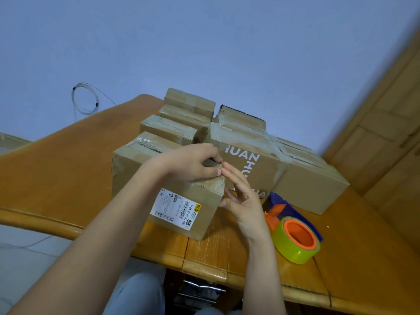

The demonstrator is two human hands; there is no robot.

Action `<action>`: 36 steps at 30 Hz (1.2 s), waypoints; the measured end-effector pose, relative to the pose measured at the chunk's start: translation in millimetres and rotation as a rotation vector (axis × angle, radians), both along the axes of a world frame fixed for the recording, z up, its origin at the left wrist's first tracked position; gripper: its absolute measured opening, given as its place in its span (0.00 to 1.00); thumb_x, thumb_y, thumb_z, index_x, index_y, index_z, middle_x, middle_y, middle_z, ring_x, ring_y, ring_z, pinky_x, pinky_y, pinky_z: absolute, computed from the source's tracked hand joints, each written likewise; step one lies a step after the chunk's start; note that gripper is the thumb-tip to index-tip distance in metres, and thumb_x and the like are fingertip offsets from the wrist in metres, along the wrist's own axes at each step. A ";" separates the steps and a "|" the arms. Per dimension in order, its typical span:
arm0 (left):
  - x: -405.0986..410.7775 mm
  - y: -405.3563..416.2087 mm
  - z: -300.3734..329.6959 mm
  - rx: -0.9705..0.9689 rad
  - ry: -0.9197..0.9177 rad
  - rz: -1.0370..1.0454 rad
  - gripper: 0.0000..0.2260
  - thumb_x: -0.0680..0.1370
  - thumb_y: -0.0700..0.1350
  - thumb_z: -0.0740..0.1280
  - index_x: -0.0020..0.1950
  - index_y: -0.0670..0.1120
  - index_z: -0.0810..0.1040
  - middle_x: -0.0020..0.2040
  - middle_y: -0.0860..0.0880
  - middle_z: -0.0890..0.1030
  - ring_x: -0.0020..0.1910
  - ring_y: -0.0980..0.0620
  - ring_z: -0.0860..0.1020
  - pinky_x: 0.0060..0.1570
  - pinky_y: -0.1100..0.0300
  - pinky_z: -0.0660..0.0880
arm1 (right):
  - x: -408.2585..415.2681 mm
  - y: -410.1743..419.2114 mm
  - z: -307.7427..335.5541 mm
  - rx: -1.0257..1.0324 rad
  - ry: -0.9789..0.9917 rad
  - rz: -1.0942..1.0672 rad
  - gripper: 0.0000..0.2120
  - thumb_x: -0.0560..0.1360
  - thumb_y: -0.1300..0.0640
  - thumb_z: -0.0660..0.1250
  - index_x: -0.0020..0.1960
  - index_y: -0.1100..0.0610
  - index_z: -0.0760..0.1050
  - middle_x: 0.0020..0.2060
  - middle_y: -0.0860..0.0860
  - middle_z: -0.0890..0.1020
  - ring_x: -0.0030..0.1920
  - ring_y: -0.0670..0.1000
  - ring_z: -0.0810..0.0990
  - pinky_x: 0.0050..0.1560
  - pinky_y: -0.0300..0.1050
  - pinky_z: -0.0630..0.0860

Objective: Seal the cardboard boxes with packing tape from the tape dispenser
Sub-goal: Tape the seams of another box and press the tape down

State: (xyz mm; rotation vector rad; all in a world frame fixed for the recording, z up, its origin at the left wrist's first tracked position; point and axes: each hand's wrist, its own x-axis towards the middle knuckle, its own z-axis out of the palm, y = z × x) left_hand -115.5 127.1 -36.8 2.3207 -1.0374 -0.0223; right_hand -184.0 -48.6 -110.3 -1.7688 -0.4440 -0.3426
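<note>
At the tabletop's (68,178) near edge, the left hand (191,163) pressed the labelled box (181,201), fingers curled, steadying it; the right hand (241,196), fingers straight, smoothed tape down its corner. The tape dispenser (293,233) lay parked rightward.

Plain pale blue wall (204,42) behind a glossy orange-brown wooden table (68,173) with a rounded edge. A coil of thin white cable (84,98) hangs against the wall at left. Panelled light-wood furniture (386,123) stands at right. Pale floor (29,258) lies below the table's left edge. Lighting is soft and even.
</note>
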 end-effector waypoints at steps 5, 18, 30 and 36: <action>-6.2 5.7 3.4 -0.025 0.075 -0.073 0.15 0.77 0.51 0.68 0.64 0.50 0.77 0.59 0.56 0.76 0.59 0.56 0.74 0.63 0.56 0.70 | -16.9 3.9 -1.1 0.014 -0.072 -0.062 0.25 0.68 0.41 0.72 0.62 0.47 0.77 0.65 0.42 0.73 0.70 0.45 0.68 0.66 0.41 0.69; -29.6 3.9 12.6 -0.236 0.371 -0.342 0.10 0.69 0.38 0.68 0.46 0.39 0.85 0.55 0.51 0.84 0.58 0.55 0.79 0.57 0.66 0.73 | -70.6 21.8 -7.6 -0.119 -0.221 -0.383 0.17 0.66 0.36 0.70 0.54 0.37 0.79 0.54 0.37 0.72 0.62 0.48 0.70 0.62 0.51 0.68; -33.5 8.9 -3.5 -0.168 -0.067 -0.125 0.10 0.76 0.50 0.68 0.52 0.48 0.85 0.57 0.54 0.82 0.57 0.60 0.78 0.59 0.60 0.74 | -81.7 67.0 -14.5 -0.287 -0.380 -0.753 0.16 0.64 0.41 0.70 0.51 0.43 0.78 0.51 0.37 0.66 0.52 0.48 0.63 0.56 0.26 0.59; -38.0 18.1 -12.4 -0.196 0.092 -0.129 0.12 0.78 0.45 0.68 0.61 0.53 0.80 0.65 0.55 0.77 0.68 0.63 0.67 0.69 0.65 0.60 | -82.6 63.4 -22.1 -0.377 -0.324 -0.718 0.25 0.64 0.45 0.74 0.59 0.39 0.72 0.55 0.36 0.62 0.55 0.47 0.60 0.59 0.25 0.56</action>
